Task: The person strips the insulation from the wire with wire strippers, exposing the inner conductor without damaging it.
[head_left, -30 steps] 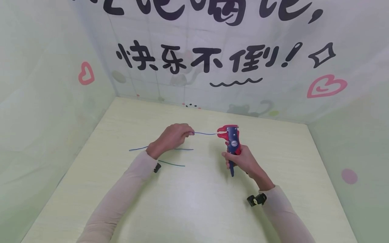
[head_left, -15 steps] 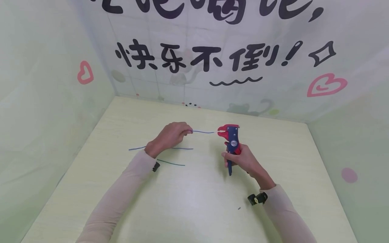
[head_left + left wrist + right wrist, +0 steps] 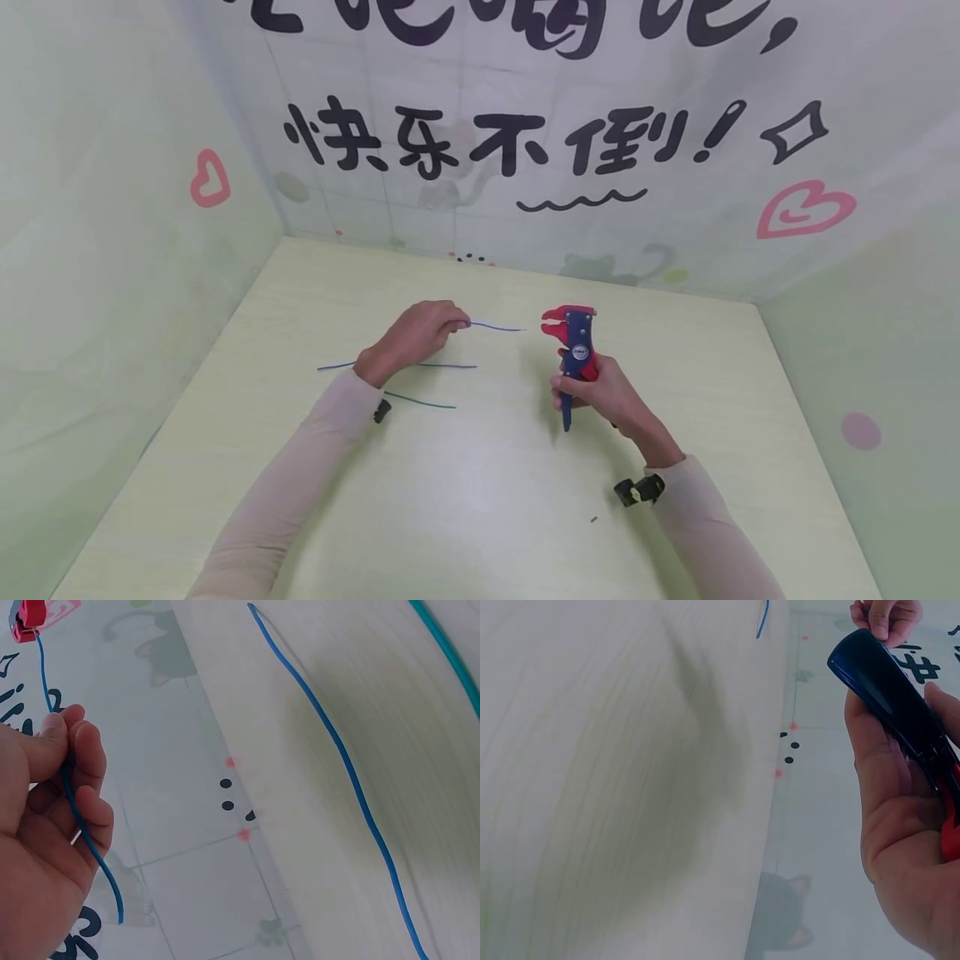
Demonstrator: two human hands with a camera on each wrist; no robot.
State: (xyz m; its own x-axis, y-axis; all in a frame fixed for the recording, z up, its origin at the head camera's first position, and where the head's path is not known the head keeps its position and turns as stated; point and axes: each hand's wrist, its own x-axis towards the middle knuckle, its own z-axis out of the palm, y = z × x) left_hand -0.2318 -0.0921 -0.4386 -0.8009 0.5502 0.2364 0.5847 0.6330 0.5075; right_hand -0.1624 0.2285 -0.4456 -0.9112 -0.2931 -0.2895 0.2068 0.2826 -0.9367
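Note:
My left hand (image 3: pixel 422 330) pinches a blue wire (image 3: pixel 495 327) between thumb and forefinger, its free end pointing right. That end has a short pale, bare tip. In the left wrist view the other end of the held wire (image 3: pixel 112 889) hangs below the fingers. My right hand (image 3: pixel 603 389) grips the handles of a red and blue wire stripper (image 3: pixel 579 333), held upright. The stripper's red jaws stand apart and face the wire, a small gap to the right of its tip. In the right wrist view the dark blue handle (image 3: pixel 885 686) lies across the fingers.
Below my left hand, a second blue wire (image 3: pixel 450 366) lies on the pale table (image 3: pixel 465 500). Nearer the front is a green wire (image 3: pixel 423 403), partly hidden by the left wrist. A tiny dark snippet (image 3: pixel 594 519) lies left of the right wrist. Printed cloth walls (image 3: pixel 480 225) enclose the table.
The wire's tip and the stripper's jaws have come apart, the left hand shifting slightly left and the stripper slightly right. A tiny dark snippet now shows on the table near the right wrist.

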